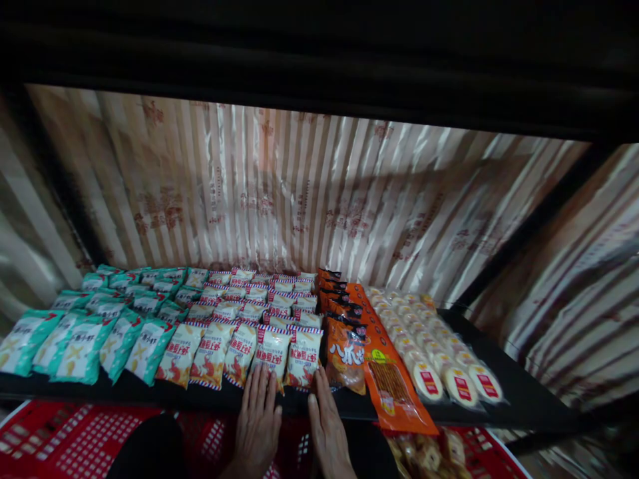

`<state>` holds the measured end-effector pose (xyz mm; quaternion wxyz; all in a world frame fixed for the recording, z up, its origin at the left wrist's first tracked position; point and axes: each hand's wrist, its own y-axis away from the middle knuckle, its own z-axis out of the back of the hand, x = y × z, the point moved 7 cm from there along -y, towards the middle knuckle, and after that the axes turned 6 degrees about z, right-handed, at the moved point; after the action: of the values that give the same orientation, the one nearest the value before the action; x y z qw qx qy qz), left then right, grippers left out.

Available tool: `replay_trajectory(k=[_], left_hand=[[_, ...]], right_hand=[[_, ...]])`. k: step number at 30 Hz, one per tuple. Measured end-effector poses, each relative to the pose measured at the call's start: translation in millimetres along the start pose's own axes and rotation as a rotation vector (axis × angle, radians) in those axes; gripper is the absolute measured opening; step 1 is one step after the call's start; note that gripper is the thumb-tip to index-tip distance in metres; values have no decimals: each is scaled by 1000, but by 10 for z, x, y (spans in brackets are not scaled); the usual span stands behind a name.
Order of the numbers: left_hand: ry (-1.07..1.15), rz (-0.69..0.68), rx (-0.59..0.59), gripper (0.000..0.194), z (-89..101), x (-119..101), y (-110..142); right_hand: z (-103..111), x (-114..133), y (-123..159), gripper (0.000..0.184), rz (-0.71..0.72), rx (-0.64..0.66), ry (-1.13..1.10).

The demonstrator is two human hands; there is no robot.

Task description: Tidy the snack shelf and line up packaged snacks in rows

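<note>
My left hand (260,416) lies flat, its fingertips against the lower part of a white and orange snack bag (270,351) in the front row. To its right, my right hand (327,420) is stretched out, with its fingertips at the lower right corner of the neighbouring snack bag (304,356). Both hands are open and hold nothing. Rows of the same bags with striped edges run back behind these two. Just right of my right hand stands an orange and black snack packet (346,352), the front one of a row.
Teal snack bags (84,349) fill the shelf's left side. A long orange packet (399,386) overhangs the front edge beside round wrapped cakes (428,381). Below are a red basket (70,432) and packed food (424,456). A dark beam (319,80) crosses above; striped sheeting (279,193) hangs behind.
</note>
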<state>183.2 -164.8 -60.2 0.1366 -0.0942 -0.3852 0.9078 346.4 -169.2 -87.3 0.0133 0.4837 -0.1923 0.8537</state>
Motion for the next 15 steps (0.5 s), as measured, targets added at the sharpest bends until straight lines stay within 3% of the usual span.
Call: replay_trajectory(k=[9,15], left_hand=[[43,-43,-9,62,-8,14,46],[104,-238,28,57,-42,-99,-277]], right_hand=[[-2,76,-31,71,-33,11,-30],[-47,140,-203,74,-82,-8,-77]])
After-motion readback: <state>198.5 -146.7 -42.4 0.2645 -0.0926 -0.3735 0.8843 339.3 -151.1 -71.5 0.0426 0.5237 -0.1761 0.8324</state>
